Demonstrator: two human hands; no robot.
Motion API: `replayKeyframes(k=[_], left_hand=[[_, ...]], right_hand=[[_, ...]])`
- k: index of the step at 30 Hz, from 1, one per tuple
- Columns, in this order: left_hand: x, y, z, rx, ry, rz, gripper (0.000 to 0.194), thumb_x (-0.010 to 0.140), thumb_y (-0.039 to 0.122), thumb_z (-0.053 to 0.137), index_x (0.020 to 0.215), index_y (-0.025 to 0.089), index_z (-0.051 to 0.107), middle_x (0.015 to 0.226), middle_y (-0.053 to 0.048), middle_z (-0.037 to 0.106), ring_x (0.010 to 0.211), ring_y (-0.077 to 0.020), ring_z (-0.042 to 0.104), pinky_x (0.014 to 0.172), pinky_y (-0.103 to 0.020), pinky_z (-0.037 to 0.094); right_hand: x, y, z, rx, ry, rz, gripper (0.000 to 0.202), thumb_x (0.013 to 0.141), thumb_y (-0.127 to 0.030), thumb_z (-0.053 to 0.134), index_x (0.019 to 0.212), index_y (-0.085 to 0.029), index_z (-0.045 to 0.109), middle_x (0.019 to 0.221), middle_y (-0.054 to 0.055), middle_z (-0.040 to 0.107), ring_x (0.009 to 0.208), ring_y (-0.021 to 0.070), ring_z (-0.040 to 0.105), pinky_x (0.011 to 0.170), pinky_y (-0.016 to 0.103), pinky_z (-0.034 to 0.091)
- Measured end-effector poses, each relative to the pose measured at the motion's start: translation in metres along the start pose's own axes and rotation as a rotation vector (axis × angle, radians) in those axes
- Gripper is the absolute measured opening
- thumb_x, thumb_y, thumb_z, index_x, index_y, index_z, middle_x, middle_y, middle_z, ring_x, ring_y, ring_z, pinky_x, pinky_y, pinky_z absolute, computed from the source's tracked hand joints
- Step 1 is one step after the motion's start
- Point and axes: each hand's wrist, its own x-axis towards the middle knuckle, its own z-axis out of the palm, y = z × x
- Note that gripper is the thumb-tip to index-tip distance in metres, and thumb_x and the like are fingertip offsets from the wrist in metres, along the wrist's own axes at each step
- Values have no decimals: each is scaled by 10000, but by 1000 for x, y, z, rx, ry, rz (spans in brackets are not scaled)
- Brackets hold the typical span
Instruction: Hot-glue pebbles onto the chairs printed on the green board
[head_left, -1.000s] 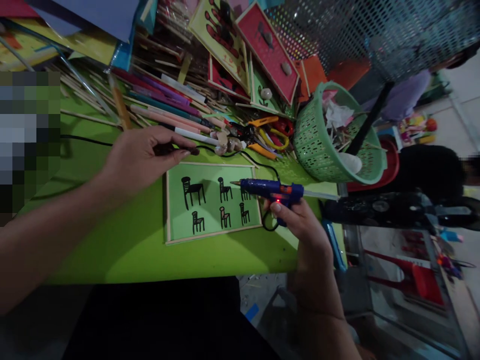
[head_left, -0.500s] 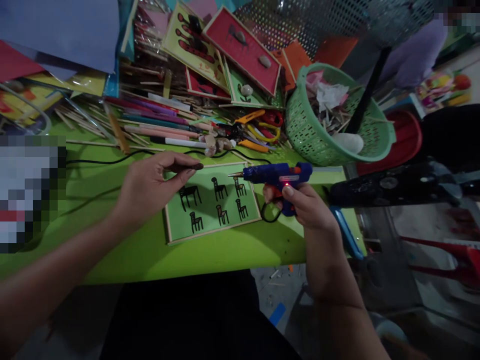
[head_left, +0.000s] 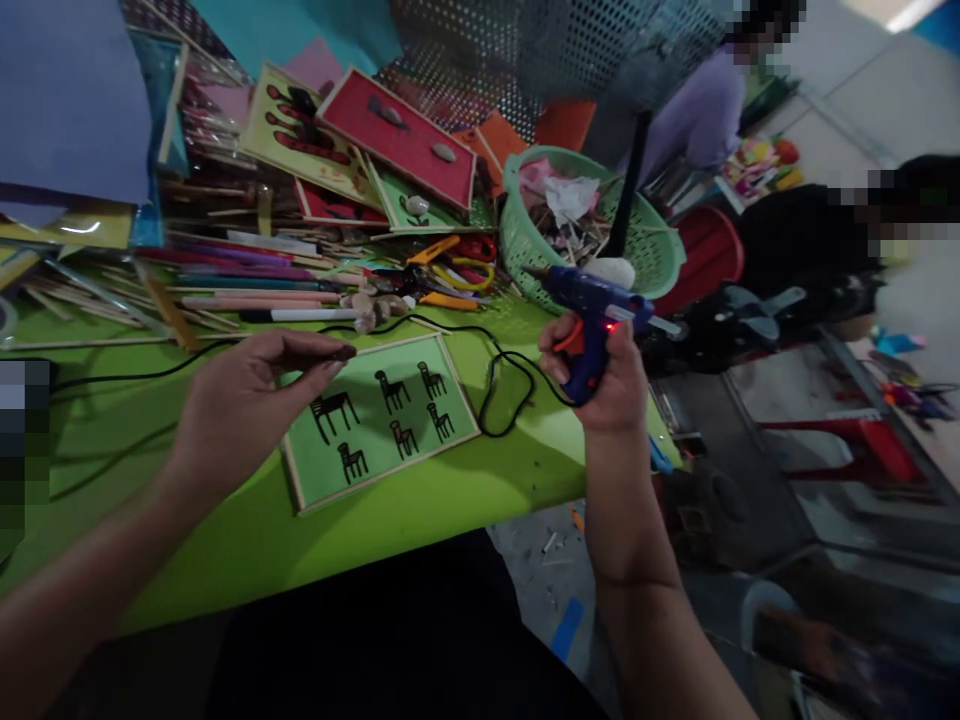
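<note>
My right hand (head_left: pixel 604 375) is wrapped round a blue glue gun (head_left: pixel 592 305) with an orange trigger and a lit red light. Its nozzle points left and slightly up, in front of the green basket. My left hand (head_left: pixel 255 400) pinches a small dark piece (head_left: pixel 345 352), perhaps a pebble, above the top left of a framed green card (head_left: pixel 375 440). Black drawings of a table and several chairs cover the card, which has thin wooden sticks along its edges. The black cord (head_left: pixel 491 405) of the glue gun lies right of the card.
Behind the card lie pens (head_left: pixel 255 283), several pebbles (head_left: pixel 367 308), scissors (head_left: pixel 465 275) and thin sticks. Finished-looking framed cards (head_left: pixel 397 140) are piled at the back. A green basket (head_left: pixel 517 230) of scraps stands at the back right. Another person in a purple top (head_left: pixel 697 115) is beyond it.
The glue gun has swung up and away from the left hand's small piece, its nozzle now tilted upward. The left hand still pinches the piece above the card. The camera view has shifted right.
</note>
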Motion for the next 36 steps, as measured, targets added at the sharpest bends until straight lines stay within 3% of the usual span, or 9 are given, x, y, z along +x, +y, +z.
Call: replayKeyframes(k=[4,10,16,20,27,36], left_hand=[[1,2,2,-2,-21,0,264,811,404,745,1020,242,759,1013,-28,803,917,-232,755,862,-403,605],[1,9,5,101,-117,75,258,829,333,745,1059,220,766,996,-22,789,856,-174,725,844,-328,587],[5,14,10,302,-219,251,227,836,299,752,1059,259,768,1037,-30,772,924,-187,713,879,-324,565],[8,15,14,396,-303,285,181,864,308,719,1037,282,766,1083,-23,762,1003,-206,703,916,-340,552],[13,28,21,478,-379,347,166,885,273,681,1023,226,761,1060,-46,752,990,-213,696,883,-331,544],[16,28,22,565,-420,407,181,917,275,639,1056,251,753,1088,-44,748,1018,-216,692,896,-330,537]], right_hand=[[-1,19,-12,-166,127,116,553,822,-773,589,794,-227,674,691,20,629,578,142,553,515,283,422],[8,45,-21,-263,353,261,532,761,-758,684,802,-227,690,612,-6,606,516,128,519,448,254,366],[6,56,-30,-249,297,211,515,805,-747,660,818,-231,667,614,-12,599,507,137,523,430,258,351],[4,55,-32,-257,295,203,536,808,-773,637,804,-237,658,604,-4,579,515,143,526,434,269,351],[5,61,-38,-238,255,179,513,836,-771,615,822,-262,682,619,36,609,599,193,611,504,327,431],[2,57,-36,-230,284,193,550,843,-772,606,736,-233,645,559,7,595,474,119,531,420,275,360]])
